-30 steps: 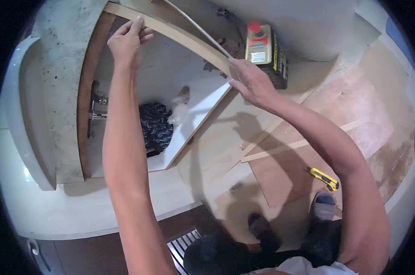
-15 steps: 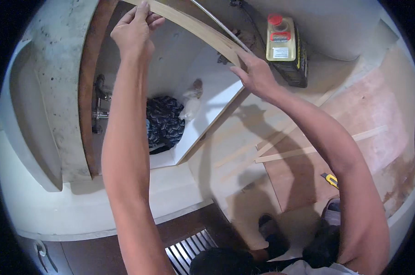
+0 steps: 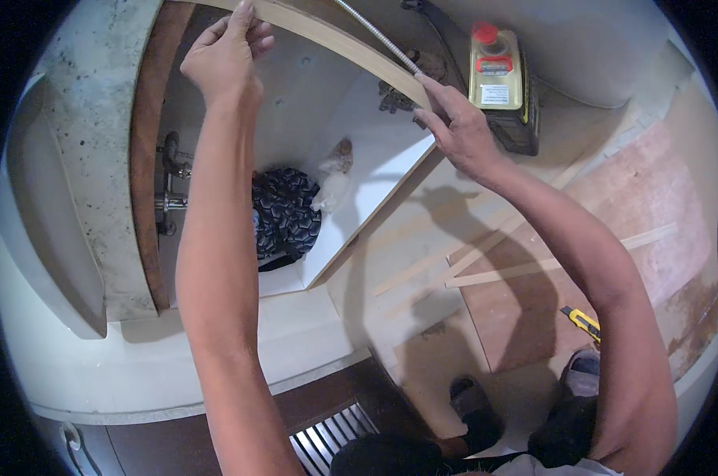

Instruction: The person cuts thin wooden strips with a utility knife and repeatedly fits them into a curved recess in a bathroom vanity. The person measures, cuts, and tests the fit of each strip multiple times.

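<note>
A pale wooden strip point(image 3: 343, 49) stretches across the top of an open box-like cavity with a white panel point(image 3: 375, 182). My left hand point(image 3: 225, 62) pinches the strip near its far left part, thumb on top and fingers curled. At the strip's right end, my right hand point(image 3: 463, 131) grips it with thumb and fingers, beside the cavity's corner. A flexible metal hose point(image 3: 379, 36) runs just behind the strip, close to the right hand. Below my hands, inside the cavity, lie a dark patterned bundle point(image 3: 289, 210) and a crumpled whitish plastic bag point(image 3: 333, 186).
A gold and black can with a red cap point(image 3: 497, 79) stands right of my right hand. Thin wooden strips point(image 3: 565, 263) lie on a brownish sheet point(image 3: 509, 325), near a yellow utility knife point(image 3: 582, 321). Pipe fittings point(image 3: 171, 202) line the cavity's left side.
My right hand and the strip's right end have shifted slightly right and down. My left hand has moved a little left, still on the strip. The view has shifted slightly.
</note>
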Available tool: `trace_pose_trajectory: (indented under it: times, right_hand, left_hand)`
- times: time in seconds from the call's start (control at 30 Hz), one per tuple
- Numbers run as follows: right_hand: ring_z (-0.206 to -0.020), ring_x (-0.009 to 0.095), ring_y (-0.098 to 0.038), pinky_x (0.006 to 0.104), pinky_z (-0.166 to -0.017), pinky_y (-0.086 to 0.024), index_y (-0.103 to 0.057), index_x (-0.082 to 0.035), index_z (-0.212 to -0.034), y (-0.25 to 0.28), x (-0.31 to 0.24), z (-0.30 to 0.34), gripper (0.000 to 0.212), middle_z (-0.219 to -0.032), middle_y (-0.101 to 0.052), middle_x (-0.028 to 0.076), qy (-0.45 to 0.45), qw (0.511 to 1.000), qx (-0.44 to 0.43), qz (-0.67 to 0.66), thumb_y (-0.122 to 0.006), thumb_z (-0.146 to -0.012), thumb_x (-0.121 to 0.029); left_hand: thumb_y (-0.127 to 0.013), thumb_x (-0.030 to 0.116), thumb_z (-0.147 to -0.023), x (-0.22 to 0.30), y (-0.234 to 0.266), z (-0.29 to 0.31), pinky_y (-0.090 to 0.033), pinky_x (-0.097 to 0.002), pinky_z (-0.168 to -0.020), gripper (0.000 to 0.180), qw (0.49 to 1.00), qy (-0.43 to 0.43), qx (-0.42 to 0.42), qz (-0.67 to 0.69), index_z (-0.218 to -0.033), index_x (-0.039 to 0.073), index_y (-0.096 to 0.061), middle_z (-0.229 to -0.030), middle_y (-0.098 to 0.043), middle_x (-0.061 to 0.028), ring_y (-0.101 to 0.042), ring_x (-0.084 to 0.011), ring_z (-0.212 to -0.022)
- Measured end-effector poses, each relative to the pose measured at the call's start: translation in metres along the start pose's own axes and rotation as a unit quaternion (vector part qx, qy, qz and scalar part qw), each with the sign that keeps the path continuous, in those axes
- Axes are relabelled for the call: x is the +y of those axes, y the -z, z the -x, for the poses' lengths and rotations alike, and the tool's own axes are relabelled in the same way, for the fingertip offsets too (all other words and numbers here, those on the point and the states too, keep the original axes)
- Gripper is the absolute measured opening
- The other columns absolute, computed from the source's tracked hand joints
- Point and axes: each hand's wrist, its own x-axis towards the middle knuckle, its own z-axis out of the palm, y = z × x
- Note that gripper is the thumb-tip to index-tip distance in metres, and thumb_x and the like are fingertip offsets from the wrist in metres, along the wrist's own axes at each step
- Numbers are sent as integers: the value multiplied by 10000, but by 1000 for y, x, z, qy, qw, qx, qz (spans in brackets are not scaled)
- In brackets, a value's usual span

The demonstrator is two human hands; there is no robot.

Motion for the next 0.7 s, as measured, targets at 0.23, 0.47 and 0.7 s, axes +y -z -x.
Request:
trace_pose_trajectory:
  times: [0.23,0.47,0.7]
  right_hand:
    - [-798,329,-586,413,-741,-473,-544,-53,-1231,-12,4,-7,409,-885,-573,171,-19,999,29,36,-650,-854,-171]
    - [-920,336,-606,403,-815,-484,-577,-43,-1176,-20,20,-14,374,-1002,-610,181,-22,995,67,77,-662,-833,-163]
    - [-966,364,-573,424,-853,-465,-580,-28,-1130,-37,50,-16,337,-1016,-586,189,0,993,52,106,-652,-823,-147]
  left_hand:
    - [-740,96,-818,9,0,-4,-564,-276,-536,239,996,-78,-6,-46,-923,-92,-635,-814,-693,-146,-683,-203,-658]
    - [-713,252,-863,26,-18,14,-464,-243,-524,249,986,-72,15,-149,-831,9,-668,-709,-646,-47,-592,-114,-601]
    - [-789,133,-778,-2,9,-25,-556,-273,-553,315,990,-90,-16,-105,-948,-91,-648,-825,-703,-146,-685,-189,-674]
